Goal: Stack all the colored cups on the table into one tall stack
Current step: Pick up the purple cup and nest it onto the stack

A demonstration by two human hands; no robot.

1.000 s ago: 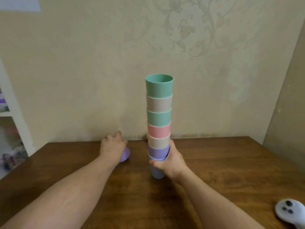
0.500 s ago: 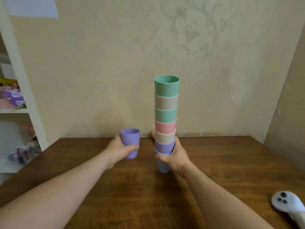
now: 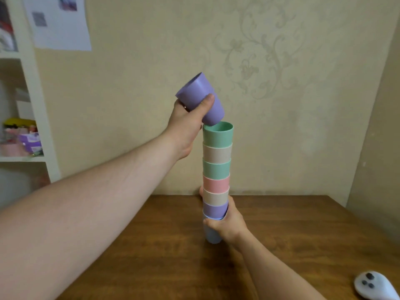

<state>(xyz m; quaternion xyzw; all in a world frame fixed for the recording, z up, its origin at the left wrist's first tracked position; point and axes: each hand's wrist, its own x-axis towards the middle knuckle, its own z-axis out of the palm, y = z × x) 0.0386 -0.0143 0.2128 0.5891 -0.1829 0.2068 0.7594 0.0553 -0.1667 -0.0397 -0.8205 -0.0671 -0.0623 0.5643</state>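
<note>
On the wooden bench [image 3: 303, 239], toward its far edge, stands the cup stack [image 3: 216, 176]: seven nested cups, its long axis upright, the mint-green top cup [image 3: 218, 134] opening upward. The right hand [image 3: 227, 221] is closed around the stack's lower end at the purple and pale-blue cups, steadying it; the bottom cup looks to sit on the bench. The left hand [image 3: 190, 120] is the nearer one to the opening and its grip is closed on the loose purple cup [image 3: 200, 97], thumb across the wall. That cup lies at about eleven o'clock from the green rim, its base just beside or touching the rim's near-left edge. Its long axis is tilted: mouth toward ten o'clock, base toward four o'clock. Seating it likely calls for righting the cup and shifting it toward three o'clock over the opening. A white controller [image 3: 374, 285] lies at five o'clock, well apart.
</note>
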